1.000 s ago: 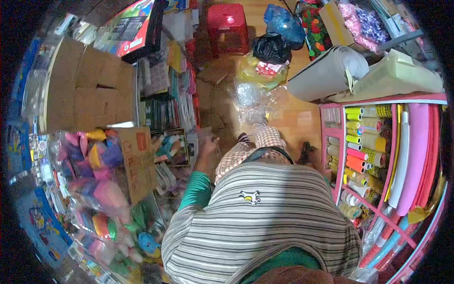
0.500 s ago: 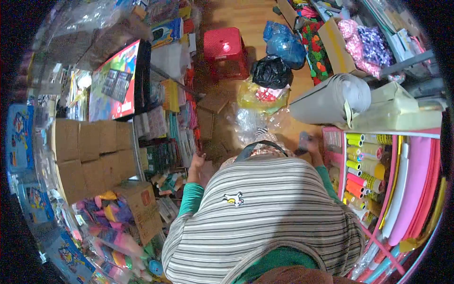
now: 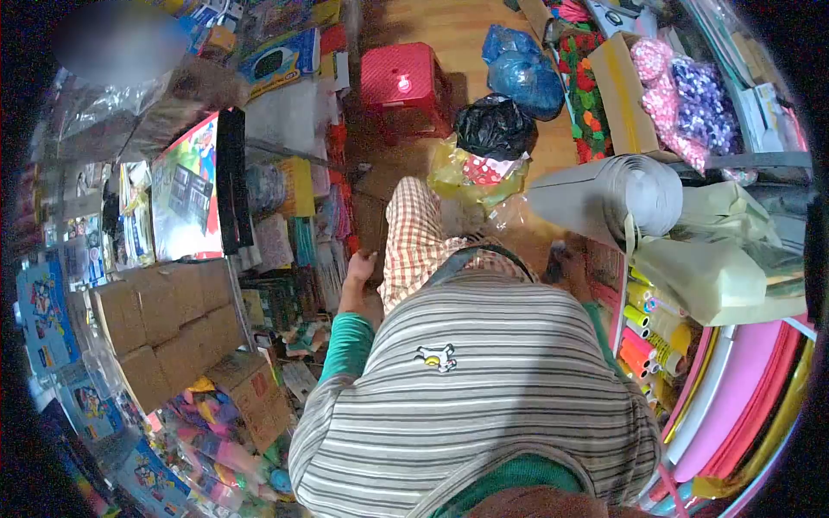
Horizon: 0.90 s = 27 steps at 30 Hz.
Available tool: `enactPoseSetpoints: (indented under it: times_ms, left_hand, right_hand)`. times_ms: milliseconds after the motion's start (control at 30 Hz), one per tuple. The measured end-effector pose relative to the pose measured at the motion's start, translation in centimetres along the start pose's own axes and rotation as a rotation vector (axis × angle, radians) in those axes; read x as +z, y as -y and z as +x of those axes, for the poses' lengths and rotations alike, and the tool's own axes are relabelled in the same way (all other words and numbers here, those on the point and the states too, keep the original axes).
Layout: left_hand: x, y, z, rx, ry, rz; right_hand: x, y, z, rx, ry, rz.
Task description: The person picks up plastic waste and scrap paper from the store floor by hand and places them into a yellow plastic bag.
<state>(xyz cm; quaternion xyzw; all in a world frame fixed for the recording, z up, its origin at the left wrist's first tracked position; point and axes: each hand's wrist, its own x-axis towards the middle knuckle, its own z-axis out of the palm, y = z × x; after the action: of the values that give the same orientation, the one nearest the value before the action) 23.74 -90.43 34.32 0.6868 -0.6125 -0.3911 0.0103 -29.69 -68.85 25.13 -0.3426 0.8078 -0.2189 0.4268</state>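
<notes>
My left hand (image 3: 361, 263) hangs beside my left leg, near the stacked goods of the left shelf, its fingers loosely apart and nothing visible in them. On the other side, my right hand (image 3: 572, 266) is low and in shadow by the right shelf, closed round a small dark object (image 3: 557, 252) too dim to name. Checked trousers (image 3: 411, 229) show in front of the striped shirt, with one knee forward. A dark strap (image 3: 484, 250) crosses at the waist.
Ahead on the wooden floor are a red stool (image 3: 404, 82), a black bag (image 3: 495, 127), a blue bag (image 3: 525, 82) and a yellow bag (image 3: 447, 173). A large grey roll (image 3: 596, 198) juts from the right. Cardboard boxes (image 3: 177, 319) fill the left shelf.
One checked trouser leg has come forward into view. My left hand has moved slightly up. The view has turned a little, and the left shelf boxes sit lower and tilted.
</notes>
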Motion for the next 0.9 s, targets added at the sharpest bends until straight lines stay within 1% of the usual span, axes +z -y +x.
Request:
enactPoseSetpoints:
  times_ms: [33, 100, 133, 167, 200, 233, 267, 300, 367, 400, 433, 500, 567, 600, 633, 700, 733, 767, 833, 900]
  left_hand:
    - [0.1, 0.4, 0.4, 0.003, 0.001, 0.001]
    - [-0.1, 1.0, 1.3, 0.034, 0.11, 0.182]
    - [-1.6, -3.2, -0.2, -0.116, 0.054, 0.104]
    - [-0.9, -1.7, 1.5, -0.11, 0.046, 0.105]
    - [0.3, 0.6, 3.9, -0.018, 0.051, 0.097]
    - [-0.3, -0.6, 4.9, 0.076, 0.053, 0.089]
    - [-0.9, -1.8, 5.6, 0.075, 0.085, 0.026]
    - [-0.4, -1.9, 7.5, 0.09, 0.028, 0.025]
    - [-2.6, -6.5, 8.9, 0.083, 0.111, 0.088]
    - [-2.9, -9.0, 9.6, 0.096, 0.023, 0.06]
    - [-3.2, -10.0, 11.2, 0.103, 0.011, 0.192]
    - [-4.2, -11.4, 14.6, 0.182, 0.142, 0.029]
    - [-4.3, -13.4, 18.4, 0.085, 0.118, 0.148]
    - [-5.2, -15.0, 19.4, 0.147, 0.125, 0.221]
    - [-6.5, -16.8, 19.9, 0.15, 0.108, 0.218]
    - [-8.6, -19.7, 20.9, 0.261, 0.112, 0.164]
    - [-4.5, -14.3, 28.6, 0.322, 0.098, 0.185]
    - [-6.2, -15.6, 29.0, 0.326, 0.086, 0.183]
    - [-10.5, -19.7, 28.7, 0.452, 0.155, 0.256]
    - [-10.9, -17.5, 34.6, 0.502, 0.277, 0.34]
  right_hand:
    - [0.0, -0.4, -1.0, 0.035, -0.005, -0.09]
    - [0.0, -1.1, -2.5, 0.084, -0.017, -0.204]
    - [-0.1, -1.3, -2.8, 0.112, -0.02, -0.245]
    - [-0.2, -1.3, -2.5, 0.129, -0.026, -0.27]
    - [-0.4, -0.7, -2.0, 0.13, -0.038, -0.276]
    - [-0.7, 0.0, -1.0, 0.129, -0.055, -0.278]
    - [-1.0, 0.8, 0.5, 0.114, -0.078, -0.268]
    - [-1.4, 2.0, 2.1, 0.095, -0.112, -0.247]
    - [-2.5, 4.8, 6.0, 0.042, -0.179, -0.199]
    - [-3.1, 6.7, 7.9, 0.015, -0.21, -0.173]
    - [-3.5, 8.4, 9.7, -0.009, -0.237, -0.147]
    - [-4.1, 11.7, 12.6, -0.047, -0.275, -0.094]
    - [-4.2, 14.3, 15.1, -0.07, -0.286, -0.053]
    - [-4.2, 15.6, 16.1, -0.075, -0.279, -0.045]
    - [-4.0, 16.4, 16.9, -0.078, -0.27, -0.039]
    - [-3.2, 17.7, 18.2, -0.078, -0.249, -0.032]
    - [-2.6, 18.2, 18.6, -0.07, -0.239, -0.032]
    - [-1.9, 18.3, 19.0, -0.06, -0.225, -0.038]
    - [-0.4, 18.2, 19.5, -0.028, -0.2, -0.063]
    - [1.2, 18.4, 19.7, 0.012, -0.184, -0.085]
